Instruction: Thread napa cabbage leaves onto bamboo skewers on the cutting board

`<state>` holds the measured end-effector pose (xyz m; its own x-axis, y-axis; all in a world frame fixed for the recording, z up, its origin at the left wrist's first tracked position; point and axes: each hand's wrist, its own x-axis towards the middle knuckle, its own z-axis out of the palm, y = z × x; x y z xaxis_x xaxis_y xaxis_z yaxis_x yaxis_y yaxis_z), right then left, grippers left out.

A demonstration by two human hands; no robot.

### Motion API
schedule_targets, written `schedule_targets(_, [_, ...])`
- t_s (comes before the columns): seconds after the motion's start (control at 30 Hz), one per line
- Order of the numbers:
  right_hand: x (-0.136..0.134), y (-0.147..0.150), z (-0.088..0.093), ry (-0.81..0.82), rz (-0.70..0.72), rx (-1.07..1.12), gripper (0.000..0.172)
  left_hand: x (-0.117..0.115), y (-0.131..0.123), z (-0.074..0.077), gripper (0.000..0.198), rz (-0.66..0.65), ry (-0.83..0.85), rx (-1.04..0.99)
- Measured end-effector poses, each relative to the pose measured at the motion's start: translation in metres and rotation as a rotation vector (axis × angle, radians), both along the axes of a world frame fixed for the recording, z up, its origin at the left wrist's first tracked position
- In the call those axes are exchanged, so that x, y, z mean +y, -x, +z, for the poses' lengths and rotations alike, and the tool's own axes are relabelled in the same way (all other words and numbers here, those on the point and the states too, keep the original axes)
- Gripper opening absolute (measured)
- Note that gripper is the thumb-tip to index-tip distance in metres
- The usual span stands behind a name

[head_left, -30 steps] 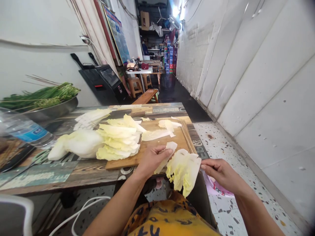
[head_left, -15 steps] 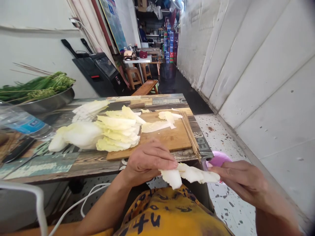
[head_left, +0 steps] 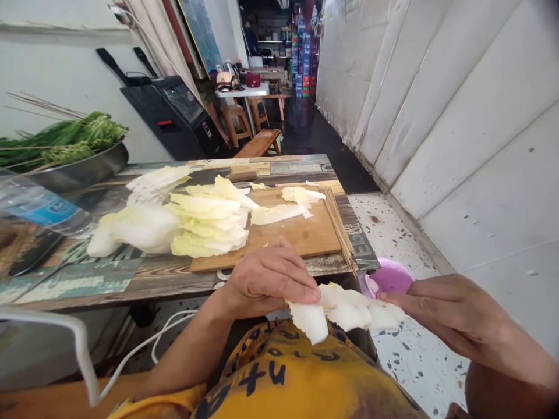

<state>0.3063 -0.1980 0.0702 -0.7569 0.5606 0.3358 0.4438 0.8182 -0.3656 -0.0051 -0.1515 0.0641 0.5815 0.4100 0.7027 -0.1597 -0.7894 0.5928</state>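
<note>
left hand fingertips pinch the cabbage leaf at its left end | right hand fingers pressed together nip its right end | leaf's long axis runs left-right, lower centre of frame, below the table edge | both hands equally near, palms down, wrists level
</note>
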Motion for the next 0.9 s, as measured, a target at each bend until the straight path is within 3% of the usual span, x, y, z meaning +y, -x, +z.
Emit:
schedule_targets(0.2, [0.006,0.004,0.002,-0.006,0.060,0.029,0.046,-0.001,-0.003,0.002,0.020,-0.071,0.008,0.016])
schedule_targets(0.6, [0.004,0.010,0.002,-0.027,0.003,0.047,0.046,-0.001,-0.005,0.001,0.021,-0.057,0.080,-0.003])
schedule_targets(0.9, [0.006,0.033,-0.004,0.001,-0.091,0.201,0.039,0.000,-0.002,-0.007,0.012,0.091,0.317,-0.085])
